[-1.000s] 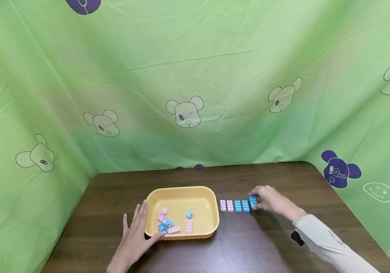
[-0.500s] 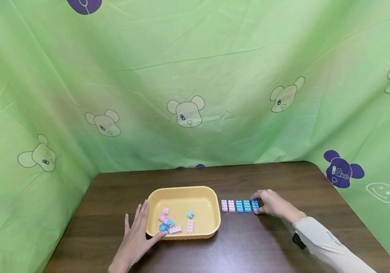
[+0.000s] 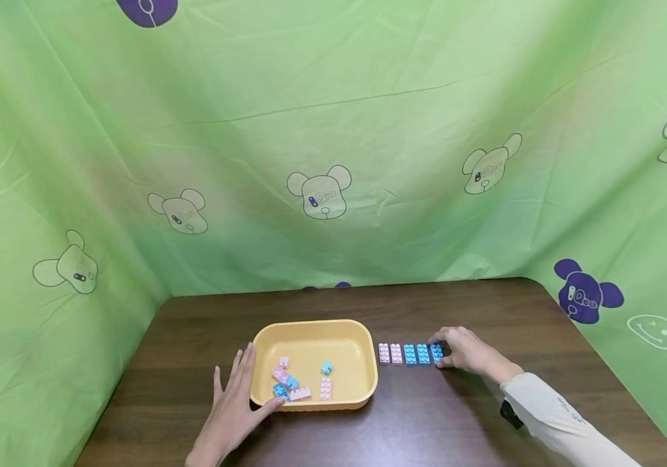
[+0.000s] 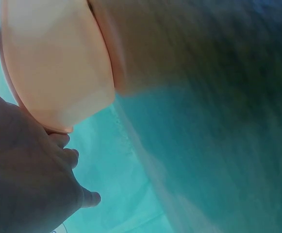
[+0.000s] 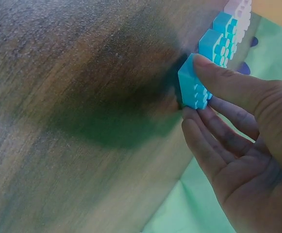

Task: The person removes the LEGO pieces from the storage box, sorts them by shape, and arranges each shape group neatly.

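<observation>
My right hand [image 3: 469, 352] pinches a blue studded plastic brick [image 3: 436, 353], partly hiding it, ending the pink-and-blue brick row [image 3: 409, 353] rightward; my left hand [image 3: 230, 405], fingers spread, blocks some left rim of the yellow plastic tray [image 3: 345, 357] (my cream right sleeve [image 3: 555, 412] is cut off).

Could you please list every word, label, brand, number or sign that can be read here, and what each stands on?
"Q": on the middle bear-head print of the green cloth; the letters after it are too blurred.
Other bear-head prints: lettering too small or blurred.
Right sleeve: small marks, perhaps lettering, unreadable.
Winking smiley outline: a wordless sign, on the cloth.
Blocks and tray: no text visible.
</observation>
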### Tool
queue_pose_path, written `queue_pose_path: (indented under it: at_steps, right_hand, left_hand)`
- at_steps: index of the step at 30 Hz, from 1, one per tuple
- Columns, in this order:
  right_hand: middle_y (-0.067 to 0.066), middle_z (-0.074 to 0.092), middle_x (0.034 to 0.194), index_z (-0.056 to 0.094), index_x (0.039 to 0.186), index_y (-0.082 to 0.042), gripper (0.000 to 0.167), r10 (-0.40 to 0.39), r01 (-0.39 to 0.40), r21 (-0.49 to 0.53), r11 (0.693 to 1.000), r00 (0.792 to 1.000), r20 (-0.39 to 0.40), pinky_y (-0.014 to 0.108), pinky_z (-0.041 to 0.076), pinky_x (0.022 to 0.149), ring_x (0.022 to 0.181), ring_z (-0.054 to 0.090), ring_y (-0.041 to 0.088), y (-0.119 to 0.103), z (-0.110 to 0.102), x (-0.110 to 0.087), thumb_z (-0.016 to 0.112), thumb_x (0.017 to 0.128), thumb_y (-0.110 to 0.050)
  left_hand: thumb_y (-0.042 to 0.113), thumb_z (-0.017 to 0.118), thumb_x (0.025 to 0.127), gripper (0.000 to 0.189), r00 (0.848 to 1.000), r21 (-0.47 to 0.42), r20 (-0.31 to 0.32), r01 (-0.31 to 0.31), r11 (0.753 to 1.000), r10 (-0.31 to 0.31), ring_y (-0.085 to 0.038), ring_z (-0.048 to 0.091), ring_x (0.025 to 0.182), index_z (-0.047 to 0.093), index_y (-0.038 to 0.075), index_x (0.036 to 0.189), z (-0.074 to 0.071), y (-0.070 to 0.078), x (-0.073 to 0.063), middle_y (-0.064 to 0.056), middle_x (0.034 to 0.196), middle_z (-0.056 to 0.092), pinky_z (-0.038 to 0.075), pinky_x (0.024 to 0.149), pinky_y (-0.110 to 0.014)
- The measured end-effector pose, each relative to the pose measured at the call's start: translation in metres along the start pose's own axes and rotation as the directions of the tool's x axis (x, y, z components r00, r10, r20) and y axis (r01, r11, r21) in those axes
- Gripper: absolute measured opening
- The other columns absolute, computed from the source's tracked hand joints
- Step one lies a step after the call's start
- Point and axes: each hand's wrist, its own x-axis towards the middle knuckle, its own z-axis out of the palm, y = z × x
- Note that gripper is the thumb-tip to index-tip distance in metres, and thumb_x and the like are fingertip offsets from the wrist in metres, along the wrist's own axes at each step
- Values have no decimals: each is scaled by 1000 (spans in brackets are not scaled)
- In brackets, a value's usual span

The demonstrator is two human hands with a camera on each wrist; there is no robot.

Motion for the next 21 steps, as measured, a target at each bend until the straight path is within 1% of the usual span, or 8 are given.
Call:
queue_pose_path:
  at_steps: [4,7,12,17,19,21]
  right_hand:
    - [20,73,108,76,110,5,43,-7,7,11,1000,1000,6,54,60,86,99,71,40,-1,-2,-1,95,73,-7]
    - [21,72,111,75,113,5,46,-19,19,19,1000,1000,9,57,59,89,103,70,44,-2,-8,1,95,74,-10]
    - [24,71,113,74,114,8,48,-52,52,-9,999,999,-17,56,59,89,102,71,45,-10,-20,7,94,75,-10]
    - [24,71,114,73,116,8,46,-65,65,-21,998,998,-6,56,59,90,105,70,45,-28,-29,19,93,79,-11]
    - [23,71,115,74,116,7,44,-85,85,-31,996,996,-2,55,59,90,105,70,44,-37,-31,26,92,81,-12]
    - [21,72,114,74,116,7,43,-123,123,-46,991,992,-3,54,59,90,104,71,42,-47,-33,33,91,82,-11]
  left_hand:
    - [63,75,91,112,1000,-1,0,3,1000,-3,-43,19,159,19,7,170,1,0,0,-17,174,22,3,118,-78]
    - [62,75,91,112,1000,3,-2,7,1000,-7,-43,19,159,18,7,170,1,-1,0,-16,175,22,3,118,-78]
    - [61,75,91,111,1000,4,-4,0,1000,0,-44,20,159,19,6,170,0,-1,0,-18,174,22,3,118,-79]
    - [61,75,92,110,1000,-1,1,0,1000,0,-44,20,159,19,6,170,-1,1,0,-17,174,21,2,118,-78]
    - [61,74,92,110,1000,0,0,0,1000,0,-44,20,159,19,6,170,-1,1,0,-17,175,21,2,118,-78]
    - [61,74,92,110,1000,0,-1,0,1000,0,-43,20,159,19,7,170,-1,1,0,-17,175,21,3,118,-78]
